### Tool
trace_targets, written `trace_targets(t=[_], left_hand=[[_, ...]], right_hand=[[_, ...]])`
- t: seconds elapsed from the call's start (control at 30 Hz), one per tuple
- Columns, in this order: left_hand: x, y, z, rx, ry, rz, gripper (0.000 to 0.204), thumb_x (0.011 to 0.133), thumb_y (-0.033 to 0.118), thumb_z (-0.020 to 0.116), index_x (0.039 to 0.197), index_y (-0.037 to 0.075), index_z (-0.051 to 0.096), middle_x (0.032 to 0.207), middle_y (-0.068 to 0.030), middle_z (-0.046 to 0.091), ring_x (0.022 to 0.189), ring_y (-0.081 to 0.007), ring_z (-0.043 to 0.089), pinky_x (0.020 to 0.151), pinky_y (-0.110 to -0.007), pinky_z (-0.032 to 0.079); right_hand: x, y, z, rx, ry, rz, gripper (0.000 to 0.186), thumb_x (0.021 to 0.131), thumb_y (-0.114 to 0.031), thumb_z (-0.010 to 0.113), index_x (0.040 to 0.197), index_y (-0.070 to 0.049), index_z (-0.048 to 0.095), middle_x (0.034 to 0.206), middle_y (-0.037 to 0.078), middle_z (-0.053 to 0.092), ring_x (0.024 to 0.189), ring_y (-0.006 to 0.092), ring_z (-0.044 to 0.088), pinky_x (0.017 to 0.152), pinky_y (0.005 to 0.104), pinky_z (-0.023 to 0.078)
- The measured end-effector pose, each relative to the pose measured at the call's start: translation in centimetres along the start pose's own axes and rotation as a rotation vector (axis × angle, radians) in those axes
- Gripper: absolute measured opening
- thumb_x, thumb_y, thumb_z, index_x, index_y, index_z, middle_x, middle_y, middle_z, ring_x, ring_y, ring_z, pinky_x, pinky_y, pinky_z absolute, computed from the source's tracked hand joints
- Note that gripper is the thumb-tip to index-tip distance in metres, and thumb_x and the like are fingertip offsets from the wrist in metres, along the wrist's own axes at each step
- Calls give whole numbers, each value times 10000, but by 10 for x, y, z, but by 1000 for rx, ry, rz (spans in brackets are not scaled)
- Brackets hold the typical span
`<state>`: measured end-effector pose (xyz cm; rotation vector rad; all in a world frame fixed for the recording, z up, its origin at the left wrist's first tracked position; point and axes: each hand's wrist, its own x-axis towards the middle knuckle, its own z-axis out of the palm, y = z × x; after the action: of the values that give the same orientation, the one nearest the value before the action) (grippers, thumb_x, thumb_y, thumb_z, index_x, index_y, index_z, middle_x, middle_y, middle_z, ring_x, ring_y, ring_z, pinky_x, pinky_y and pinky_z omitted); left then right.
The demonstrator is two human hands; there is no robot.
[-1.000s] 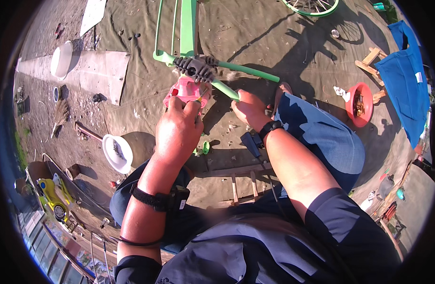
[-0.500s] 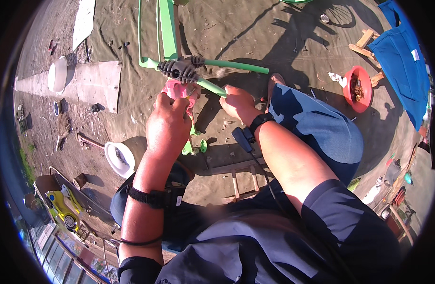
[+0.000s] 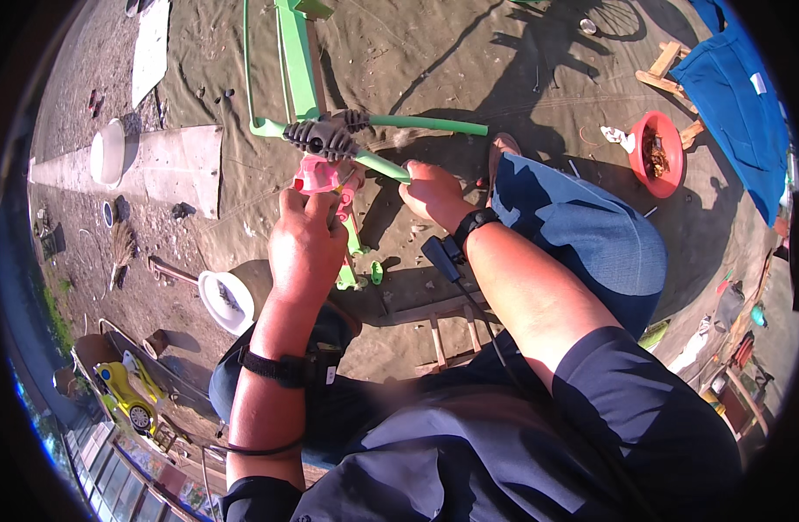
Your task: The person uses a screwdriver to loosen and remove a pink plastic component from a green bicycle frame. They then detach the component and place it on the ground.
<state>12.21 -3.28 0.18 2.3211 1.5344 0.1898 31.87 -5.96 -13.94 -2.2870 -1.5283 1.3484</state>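
Observation:
A green tubular frame (image 3: pixel 299 74) lies ahead of me, with a dark ribbed piece (image 3: pixel 317 139) where its bars meet. My right hand (image 3: pixel 434 193) is closed around the near end of a short green bar (image 3: pixel 382 165) that sticks out from the ribbed piece. Just under that piece sits a pink plastic part (image 3: pixel 319 174). My left hand (image 3: pixel 305 239) is closed at the pink part's near edge, fingers curled; what they grip is hidden behind them. A small yellow bit shows beside the fingertips. Below the pink part a green leg (image 3: pixel 351 239) reaches down.
A small green piece (image 3: pixel 377 272) lies on the ground cloth. To the left are a white basin (image 3: pixel 225 300), a pale tub (image 3: pixel 109 152) and a yellow toy car (image 3: pixel 121 391). At right stand a red basin (image 3: pixel 659 122) and a blue cloth seat (image 3: pixel 735 113).
My left hand has drawn slightly down toward me, so more of the pink part shows. My right hand keeps its grip on the green bar. The view has shifted a little.

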Motion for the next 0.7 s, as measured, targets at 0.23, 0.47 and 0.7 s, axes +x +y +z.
trace_targets(t=[0.23, 0.47, 0.7], left_hand=[[-4, -8, 4, -19, 38, -27, 244, 813, 104, 709, 1046, 105, 639, 1022, -168, 569, 801, -375, 659, 692, -463, 567], [-1, -6, 1, 15, 30, -104, 258, 821, 100, 719, 1070, 97, 649, 1006, -166, 590, 835, -366, 667, 719, -444, 564], [-4, -1, -3, 33, -16, -82, 259, 814, 102, 729, 1063, 102, 655, 1004, -166, 596, 846, -375, 666, 721, -444, 562]], right_hand=[[0, 0, 1, -1, 3, 12, 283, 905, -305, 616, 1101, -103, 647, 1037, 160, 711, 1004, 372, 674, 841, 475, 542], [2, 4, 8, 54, 59, 19, 270, 901, -292, 607, 1093, -109, 652, 1027, 148, 713, 1003, 370, 674, 846, 467, 542], [1, 1, 2, 21, -1, -12, 304, 914, -286, 592, 1160, -111, 628, 1041, 163, 701, 986, 374, 672, 844, 481, 539]])
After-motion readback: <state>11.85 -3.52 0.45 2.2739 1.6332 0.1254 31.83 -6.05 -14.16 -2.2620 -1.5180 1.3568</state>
